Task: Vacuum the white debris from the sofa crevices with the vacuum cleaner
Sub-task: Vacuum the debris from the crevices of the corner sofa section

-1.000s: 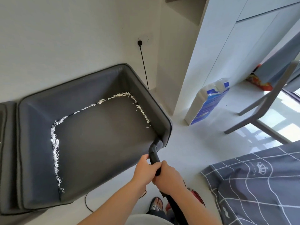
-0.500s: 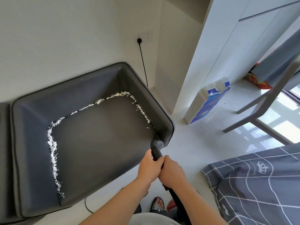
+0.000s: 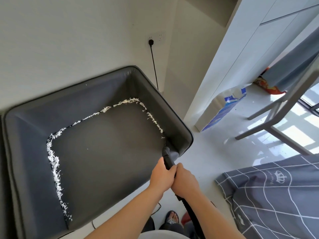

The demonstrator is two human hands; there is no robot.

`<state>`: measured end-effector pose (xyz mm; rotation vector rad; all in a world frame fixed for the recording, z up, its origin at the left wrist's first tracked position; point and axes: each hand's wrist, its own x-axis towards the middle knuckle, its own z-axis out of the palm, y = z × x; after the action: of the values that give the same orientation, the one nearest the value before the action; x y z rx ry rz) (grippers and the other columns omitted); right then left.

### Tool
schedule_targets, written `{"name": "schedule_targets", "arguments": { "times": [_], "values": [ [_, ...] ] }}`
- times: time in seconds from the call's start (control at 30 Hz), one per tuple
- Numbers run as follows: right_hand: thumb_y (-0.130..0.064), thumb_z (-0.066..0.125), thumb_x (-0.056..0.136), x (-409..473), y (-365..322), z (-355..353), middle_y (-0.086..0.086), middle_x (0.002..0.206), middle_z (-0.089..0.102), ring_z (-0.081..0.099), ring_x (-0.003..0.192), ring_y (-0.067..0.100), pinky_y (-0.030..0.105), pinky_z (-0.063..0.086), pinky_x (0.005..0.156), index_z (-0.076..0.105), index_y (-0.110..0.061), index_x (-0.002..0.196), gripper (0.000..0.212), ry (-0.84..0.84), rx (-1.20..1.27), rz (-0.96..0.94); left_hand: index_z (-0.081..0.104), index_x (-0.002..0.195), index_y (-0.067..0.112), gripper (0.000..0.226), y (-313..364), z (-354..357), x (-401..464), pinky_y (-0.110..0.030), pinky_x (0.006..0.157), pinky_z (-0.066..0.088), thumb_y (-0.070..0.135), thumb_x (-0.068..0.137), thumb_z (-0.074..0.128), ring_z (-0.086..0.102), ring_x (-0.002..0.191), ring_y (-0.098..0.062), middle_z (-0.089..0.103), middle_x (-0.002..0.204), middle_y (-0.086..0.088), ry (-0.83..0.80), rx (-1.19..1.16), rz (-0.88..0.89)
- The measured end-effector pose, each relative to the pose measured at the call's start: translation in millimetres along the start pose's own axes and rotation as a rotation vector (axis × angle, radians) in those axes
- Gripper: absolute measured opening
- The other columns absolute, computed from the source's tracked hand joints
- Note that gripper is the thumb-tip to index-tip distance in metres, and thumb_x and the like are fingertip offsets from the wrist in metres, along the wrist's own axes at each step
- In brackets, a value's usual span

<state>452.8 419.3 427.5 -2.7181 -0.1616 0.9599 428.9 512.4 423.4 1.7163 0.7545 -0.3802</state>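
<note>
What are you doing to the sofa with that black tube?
A person is vacuuming the grey sofa. Both hands, left hand and right hand, grip the black vacuum nozzle, whose tip sits in the crevice at the seat's near right corner. White debris lines the right, back and left crevices, so most of the cleaning is not yet done.

Your left hand (image 3: 161,175) and right hand (image 3: 183,179) were bare, no gloves, rings or watch in view. Both forearms ran sleeveless back to the frame edge. Below your hands, a pale grey-white top (image 3: 160,235) showed at your waist, dark trousers (image 3: 174,227) under it. Beneath your right hand, a dark open-toe sandal (image 3: 171,219) with toes exposed and a small light marking on its strap.
</note>
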Motion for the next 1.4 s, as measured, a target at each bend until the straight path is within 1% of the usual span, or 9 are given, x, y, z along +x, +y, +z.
{"name": "schedule_targets", "arguments": {
  "times": [0.23,0.4,0.47,0.57,0.73,0.9,1.07,1.23,1.4],
  "values": [
    [-0.024,0.057,0.094,0.1,-21.4,14.6,-0.010,0.073,0.052,0.055,0.059,0.006,0.020,0.040,0.048,0.035,-0.023,0.103,0.023,-0.024,-0.029,0.037,0.050,0.139,0.020,0.045,-16.9,-18.1,4.7,-0.022,0.077,0.052,0.037,0.099,0.063,0.064,0.107,-0.016,0.066,0.123,0.000,-0.034,-0.014,-0.015],
    [-0.029,0.061,0.093,-3.8,-34.2,11.9,-0.011,0.075,0.052,0.055,0.061,0.006,0.019,0.043,0.052,0.042,-0.022,0.107,0.024,0.018,-0.080,0.004,0.046,0.141,0.024,0.049,-21.3,-28.7,0.6,-0.011,0.063,0.044,0.038,0.098,0.063,0.059,0.088,0.001,0.059,0.103,0.017,-0.002,-0.091,0.003],
    [-0.030,0.061,0.093,-3.8,-38.8,11.5,-0.011,0.074,0.051,0.053,0.060,0.005,0.019,0.041,0.051,0.041,-0.022,0.106,0.025,0.043,-0.097,0.004,0.046,0.143,0.023,0.049,-20.0,-32.3,1.5,-0.017,0.072,0.051,0.037,0.098,0.063,0.062,0.094,-0.004,0.061,0.108,0.015,0.003,-0.108,0.010],
    [-0.028,0.061,0.093,4.4,-43.0,10.1,-0.011,0.072,0.049,0.049,0.058,0.005,0.020,0.035,0.047,0.037,-0.021,0.103,0.026,0.059,-0.106,0.025,0.051,0.137,0.018,0.042,-13.5,-34.8,11.4,-0.035,0.091,0.057,0.033,0.100,0.060,0.065,0.108,-0.018,0.067,0.120,0.001,-0.011,-0.116,-0.002],
    [-0.024,0.057,0.092,17.7,-48.5,7.2,-0.004,0.085,0.057,0.064,0.078,0.018,0.029,0.054,0.066,0.038,-0.020,0.103,0.022,0.001,-0.110,0.058,0.051,0.137,0.011,0.043,-8.6,-36.4,23.3,-0.044,0.105,0.050,0.032,0.101,0.059,0.061,0.121,-0.026,0.065,0.130,-0.008,-0.039,-0.083,-0.032],
    [-0.028,0.052,0.093,15.3,-41.2,6.9,-0.008,0.080,0.050,0.054,0.071,0.016,0.023,0.034,0.051,0.039,-0.021,0.101,0.017,-0.047,-0.078,0.024,0.056,0.128,0.013,0.034,-10.9,-35.3,21.0,-0.044,0.101,0.053,0.030,0.099,0.062,0.064,0.112,-0.023,0.068,0.120,-0.004,-0.048,-0.079,-0.056],
    [-0.024,0.053,0.097,12.4,-31.5,-12.5,-0.006,0.085,0.051,0.043,0.058,0.004,0.017,0.029,0.048,0.045,-0.017,0.111,0.018,-0.011,-0.086,-0.036,0.053,0.127,0.021,0.034,2.2,-23.6,16.5,-0.041,0.100,0.054,0.034,0.097,0.063,0.063,0.107,-0.016,0.064,0.110,0.009,-0.007,-0.109,-0.036],
    [-0.024,0.054,0.097,21.5,-20.0,-36.2,-0.003,0.094,0.059,0.053,0.069,0.013,0.018,0.034,0.053,0.049,-0.015,0.121,0.026,-0.020,-0.082,-0.074,0.055,0.130,0.016,0.041,25.7,-9.7,23.3,-0.046,0.099,0.054,0.037,0.096,0.064,0.065,0.112,-0.023,0.067,0.120,-0.003,0.030,-0.076,-0.024],
    [-0.021,0.053,0.096,44.8,-1.6,-59.7,-0.004,0.086,0.054,0.045,0.059,0.006,0.017,0.030,0.048,0.051,-0.014,0.120,0.026,-0.047,-0.058,-0.108,0.053,0.133,0.018,0.043,47.5,10.9,37.0,-0.045,0.100,0.054,0.038,0.097,0.064,0.064,0.113,-0.020,0.067,0.124,-0.003,0.060,-0.088,-0.049]
  ]
}}
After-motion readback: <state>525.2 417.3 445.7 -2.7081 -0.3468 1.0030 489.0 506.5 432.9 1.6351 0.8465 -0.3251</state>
